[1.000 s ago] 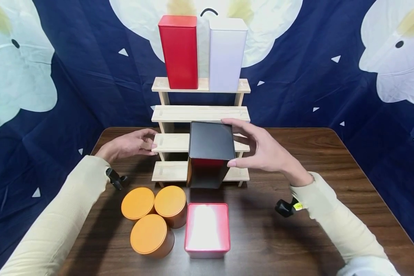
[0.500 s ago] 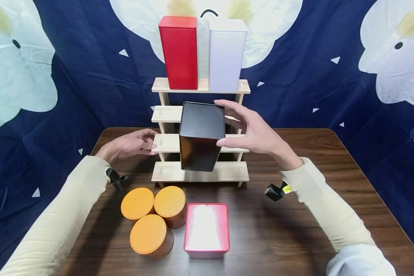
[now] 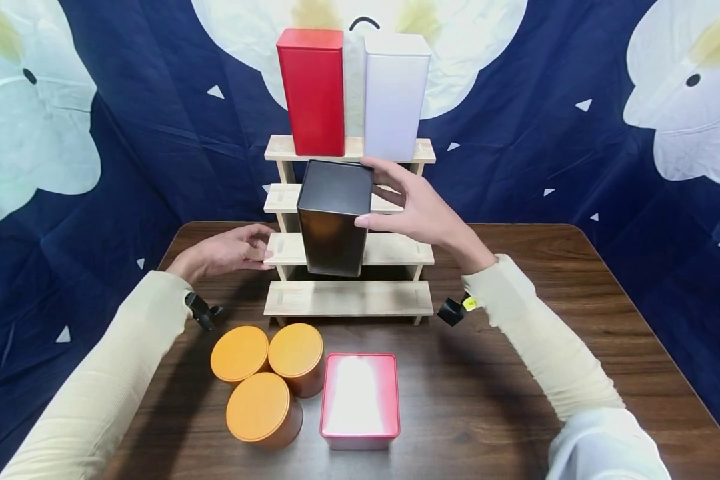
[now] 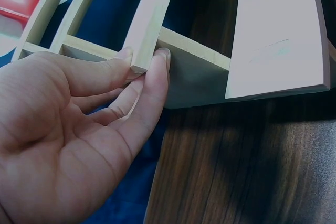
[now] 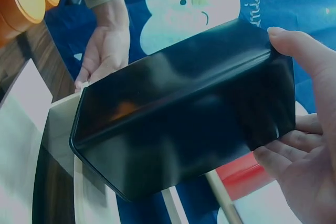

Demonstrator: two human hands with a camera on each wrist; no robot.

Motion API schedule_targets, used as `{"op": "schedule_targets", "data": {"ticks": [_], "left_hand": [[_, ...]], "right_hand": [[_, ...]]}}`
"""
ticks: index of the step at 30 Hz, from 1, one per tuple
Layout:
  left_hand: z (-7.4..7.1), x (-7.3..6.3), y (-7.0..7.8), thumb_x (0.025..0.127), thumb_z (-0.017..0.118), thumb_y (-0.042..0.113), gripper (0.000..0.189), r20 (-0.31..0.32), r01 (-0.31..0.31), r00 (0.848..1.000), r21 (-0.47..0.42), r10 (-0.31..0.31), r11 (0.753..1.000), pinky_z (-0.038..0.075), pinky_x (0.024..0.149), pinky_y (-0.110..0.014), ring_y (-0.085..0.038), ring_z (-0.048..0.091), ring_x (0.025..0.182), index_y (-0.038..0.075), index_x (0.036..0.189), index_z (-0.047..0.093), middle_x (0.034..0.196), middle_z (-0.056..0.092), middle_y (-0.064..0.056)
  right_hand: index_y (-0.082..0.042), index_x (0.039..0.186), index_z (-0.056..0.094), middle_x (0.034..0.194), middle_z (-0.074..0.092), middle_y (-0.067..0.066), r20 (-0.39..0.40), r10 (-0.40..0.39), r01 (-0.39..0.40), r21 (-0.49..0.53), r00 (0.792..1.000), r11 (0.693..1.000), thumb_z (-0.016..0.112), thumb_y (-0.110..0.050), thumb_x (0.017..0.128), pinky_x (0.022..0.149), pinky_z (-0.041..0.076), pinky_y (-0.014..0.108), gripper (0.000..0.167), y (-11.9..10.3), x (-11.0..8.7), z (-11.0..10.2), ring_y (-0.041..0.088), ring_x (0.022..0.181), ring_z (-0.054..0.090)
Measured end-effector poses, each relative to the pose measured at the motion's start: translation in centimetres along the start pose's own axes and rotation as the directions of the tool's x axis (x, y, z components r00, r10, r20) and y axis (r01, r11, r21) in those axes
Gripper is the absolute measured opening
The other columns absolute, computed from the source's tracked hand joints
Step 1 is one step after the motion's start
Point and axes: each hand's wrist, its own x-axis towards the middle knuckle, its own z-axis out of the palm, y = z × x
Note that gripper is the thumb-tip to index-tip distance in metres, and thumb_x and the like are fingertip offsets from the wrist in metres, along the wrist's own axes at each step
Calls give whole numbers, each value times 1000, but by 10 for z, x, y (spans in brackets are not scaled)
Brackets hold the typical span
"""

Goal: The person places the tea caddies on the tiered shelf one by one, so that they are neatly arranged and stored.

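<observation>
My right hand (image 3: pixel 417 203) grips a tall black square tin (image 3: pixel 334 233) near its top, thumb on the front edge and fingers at the far side. In the head view the tin overlaps the middle boards of a stepped wooden shelf (image 3: pixel 348 298), its base above the lowest board. The right wrist view shows the tin (image 5: pixel 184 114) tilted across the frame. My left hand (image 3: pixel 231 252) pinches the left end of the second board from the bottom. Close up in the left wrist view, thumb and finger of that hand (image 4: pixel 89 114) clasp the board's end (image 4: pixel 149 30).
A red tin (image 3: pixel 312 93) and a white tin (image 3: pixel 396 97) stand on the top board. In front of the shelf are three orange round tins (image 3: pixel 261 407) and a red square tin (image 3: pixel 360 400), all on the dark wood table (image 3: pixel 456 400). Behind hangs a blue cloth (image 3: pixel 504 160).
My right hand has lifted the black tin from in front of the lowest board, upward and slightly left, over the shelf. The left hand stays at the board's end.
</observation>
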Motion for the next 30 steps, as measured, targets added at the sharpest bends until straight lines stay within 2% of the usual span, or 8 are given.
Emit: {"op": "schedule_targets", "data": {"ticks": [5, 10, 21, 30], "left_hand": [[1, -2, 2, 94, 52, -3, 61, 3, 13, 1000, 10, -13, 1000, 55, 91, -30, -25, 56, 102, 0, 146, 18, 124, 38, -22], [1, -4, 3, 96, 52, 0, 62, 3, 29, 1000, 41, -30, 999, 54, 93, -31, -27, 55, 103, 2, 147, 17, 126, 37, -23], [1, -2, 1, 95, 50, -4, 60, 6, 6, 1000, 12, -6, 1000, 53, 95, -35, -21, 58, 99, 0, 146, 18, 122, 38, -22], [0, -2, 0, 95, 50, -2, 60, -2, 13, 1000, 28, -13, 1000, 53, 95, -35, -24, 57, 101, 1, 146, 19, 122, 37, -22]], "right_hand": [[-9, 146, 35, 144, 43, 6, 3, 1, -1, 0, 1000, 1000, 76, -7, 79, 111, 38, 28, 79, -2, 9, 5, 18, 128, 47], [-2, 145, 35, 140, 45, 13, 22, 3, -3, 21, 1000, 1000, 73, -3, 80, 112, 38, 33, 76, -11, 13, 10, 24, 126, 49], [-4, 146, 35, 143, 44, 11, 39, 29, -28, -25, 999, 999, 72, -10, 83, 111, 38, 32, 73, -7, 29, 18, 24, 129, 49], [-2, 147, 32, 150, 37, 12, 67, 38, -38, -2, 997, 999, 70, -9, 85, 113, 36, 33, 73, -5, 36, 16, 24, 135, 43]]}}
